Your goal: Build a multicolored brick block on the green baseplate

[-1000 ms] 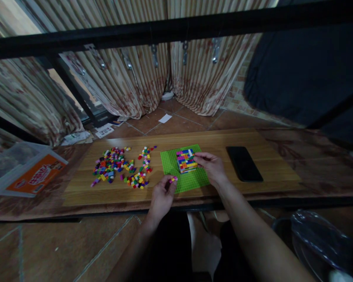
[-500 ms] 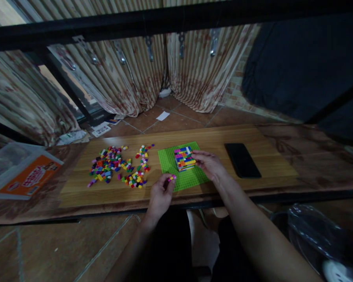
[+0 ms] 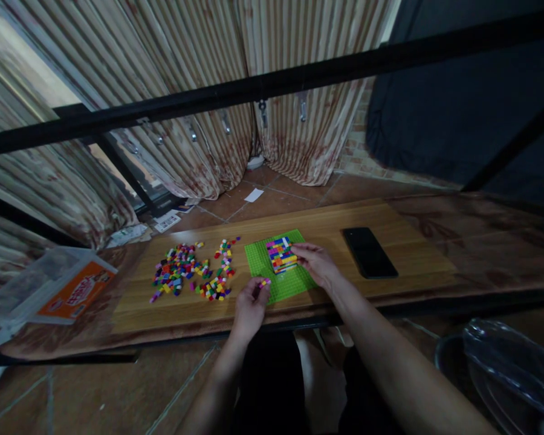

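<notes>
A block of stacked multicoloured toy bricks (image 3: pixel 281 257) stands on the green studded baseplate (image 3: pixel 283 291). At the block's upper right edge are the fingertips of my right hand (image 3: pixel 315 263), pinched together; whatever lies between them is too small to make out. My left hand (image 3: pixel 250 305) is closed near the baseplate's front left edge, with a few small pink and yellow toy bricks (image 3: pixel 265 283) held between thumb and fingers. Left of that hand, loose toy bricks (image 3: pixel 176 269) of many colours lie spread in piles.
The wooden board (image 3: pixel 326 226) carries everything. A black phone or tablet (image 3: pixel 369 252) lies at its right. Beyond the left end stands a clear plastic box (image 3: pixel 22 284) with an orange label. A dark rail (image 3: pixel 217 93) crosses in front of the curtains (image 3: pixel 208 48).
My view has tilted up and shifted slightly, so the whole scene sits differently. Both hands stay about where they were, the right at the block and the left holding its small bricks.
</notes>
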`<state>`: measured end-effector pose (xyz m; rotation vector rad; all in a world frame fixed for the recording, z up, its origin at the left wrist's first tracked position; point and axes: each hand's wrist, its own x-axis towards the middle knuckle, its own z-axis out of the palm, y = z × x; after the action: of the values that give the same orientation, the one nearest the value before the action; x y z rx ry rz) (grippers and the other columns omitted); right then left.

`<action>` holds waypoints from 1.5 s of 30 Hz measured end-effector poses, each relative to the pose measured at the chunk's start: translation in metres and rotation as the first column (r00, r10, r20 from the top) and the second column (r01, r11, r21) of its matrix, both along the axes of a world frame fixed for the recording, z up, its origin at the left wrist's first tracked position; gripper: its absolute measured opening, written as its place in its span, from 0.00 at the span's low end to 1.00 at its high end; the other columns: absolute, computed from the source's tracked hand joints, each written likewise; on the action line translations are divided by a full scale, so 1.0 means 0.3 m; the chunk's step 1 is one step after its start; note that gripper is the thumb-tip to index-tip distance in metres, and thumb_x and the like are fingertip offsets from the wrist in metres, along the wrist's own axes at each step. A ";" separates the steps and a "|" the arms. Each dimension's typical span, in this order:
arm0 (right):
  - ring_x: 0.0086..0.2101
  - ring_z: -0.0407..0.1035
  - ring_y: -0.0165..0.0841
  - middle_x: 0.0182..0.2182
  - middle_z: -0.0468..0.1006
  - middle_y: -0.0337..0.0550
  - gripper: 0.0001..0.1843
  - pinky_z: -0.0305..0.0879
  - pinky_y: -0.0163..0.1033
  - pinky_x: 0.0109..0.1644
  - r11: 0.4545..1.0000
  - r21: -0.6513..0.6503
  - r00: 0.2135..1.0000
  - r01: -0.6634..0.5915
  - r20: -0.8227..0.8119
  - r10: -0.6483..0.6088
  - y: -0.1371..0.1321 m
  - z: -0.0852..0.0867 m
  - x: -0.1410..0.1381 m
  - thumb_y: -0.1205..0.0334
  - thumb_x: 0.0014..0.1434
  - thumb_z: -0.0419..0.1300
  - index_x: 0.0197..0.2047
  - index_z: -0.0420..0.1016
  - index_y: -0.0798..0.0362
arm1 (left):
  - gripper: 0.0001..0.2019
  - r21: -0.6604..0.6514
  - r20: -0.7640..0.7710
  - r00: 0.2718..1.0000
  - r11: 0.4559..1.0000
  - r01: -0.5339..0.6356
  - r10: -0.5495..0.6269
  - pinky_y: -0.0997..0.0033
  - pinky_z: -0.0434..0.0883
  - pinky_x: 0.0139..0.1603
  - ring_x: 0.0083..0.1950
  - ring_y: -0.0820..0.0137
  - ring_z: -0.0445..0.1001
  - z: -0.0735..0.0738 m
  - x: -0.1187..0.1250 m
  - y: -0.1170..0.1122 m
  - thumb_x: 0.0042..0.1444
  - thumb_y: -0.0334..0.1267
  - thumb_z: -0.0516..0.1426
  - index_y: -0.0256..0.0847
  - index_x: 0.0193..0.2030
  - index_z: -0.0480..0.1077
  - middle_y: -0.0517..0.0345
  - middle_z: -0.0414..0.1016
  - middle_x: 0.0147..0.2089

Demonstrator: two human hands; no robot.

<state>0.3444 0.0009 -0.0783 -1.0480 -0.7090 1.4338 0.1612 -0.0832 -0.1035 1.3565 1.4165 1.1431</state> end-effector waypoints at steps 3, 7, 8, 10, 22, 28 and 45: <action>0.21 0.66 0.26 0.20 0.77 0.38 0.18 0.61 0.33 0.25 1.000 0.012 1.000 -0.020 0.002 0.020 -0.008 0.005 0.006 0.54 0.29 0.75 0.24 0.78 0.52 | 0.13 -0.006 -0.002 1.000 1.000 -0.008 0.008 0.75 0.67 0.32 0.31 0.72 0.70 0.000 -0.001 -0.001 0.56 0.48 0.58 0.40 0.40 0.72 0.61 0.71 0.29; 0.20 0.65 0.27 0.19 0.76 0.37 0.19 0.62 0.34 0.25 1.000 0.012 1.000 -0.023 0.012 0.023 -0.007 0.009 0.011 0.50 0.31 0.75 0.23 0.76 0.51 | 0.13 -0.003 -0.009 1.000 1.000 -0.006 0.006 0.75 0.67 0.32 0.31 0.72 0.70 0.004 -0.002 -0.002 0.56 0.48 0.57 0.40 0.39 0.72 0.61 0.71 0.30; 0.20 0.65 0.27 0.19 0.75 0.37 0.19 0.62 0.34 0.25 1.000 0.011 1.000 -0.021 0.015 0.020 -0.006 0.010 0.011 0.50 0.31 0.74 0.23 0.75 0.51 | 0.13 -0.003 -0.009 1.000 1.000 -0.005 0.004 0.75 0.67 0.32 0.31 0.72 0.70 0.005 -0.002 -0.002 0.56 0.49 0.57 0.40 0.39 0.72 0.61 0.71 0.30; 0.20 0.64 0.26 0.19 0.75 0.37 0.19 0.63 0.34 0.25 1.000 0.010 1.000 -0.012 0.026 0.012 -0.005 0.013 0.011 0.49 0.33 0.74 0.23 0.75 0.52 | 0.13 -0.004 -0.003 1.000 1.000 0.001 -0.001 0.74 0.67 0.32 0.31 0.71 0.70 0.006 -0.002 -0.002 0.56 0.48 0.57 0.41 0.39 0.71 0.61 0.71 0.30; 0.26 0.70 0.34 0.24 0.79 0.41 0.14 0.62 0.38 0.32 0.968 0.250 0.757 0.039 0.625 -0.192 -0.026 0.017 0.003 0.50 0.43 0.68 0.26 0.79 0.53 | 0.10 -0.018 0.026 1.000 1.000 0.009 -0.009 0.75 0.64 0.30 0.30 0.73 0.66 0.025 0.010 -0.009 0.57 0.45 0.57 0.40 0.38 0.71 0.62 0.67 0.28; 0.24 0.69 0.34 0.22 0.79 0.41 0.11 0.60 0.38 0.31 0.969 0.238 0.825 0.072 0.532 -0.192 -0.033 0.026 0.011 0.53 0.44 0.66 0.25 0.80 0.52 | 0.11 -0.058 0.137 0.990 0.998 -0.031 0.039 0.75 0.67 0.30 0.29 0.73 0.68 0.030 0.014 -0.002 0.53 0.45 0.60 0.39 0.37 0.71 0.62 0.69 0.28; 0.22 0.62 0.23 0.23 0.75 0.38 0.06 0.60 0.30 0.25 0.997 0.068 0.966 0.041 -0.259 -0.022 -0.035 0.110 0.037 0.63 0.40 0.66 0.24 0.75 0.54 | 0.13 0.055 0.198 0.979 0.996 -0.070 0.058 0.72 0.71 0.35 0.32 0.72 0.74 0.217 0.038 0.111 0.49 0.37 0.61 0.39 0.42 0.74 0.59 0.77 0.32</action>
<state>0.3557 -0.0097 -0.0452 -0.7941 -0.5484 1.4731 0.1727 -0.0498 -0.0384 1.2112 1.2994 1.3342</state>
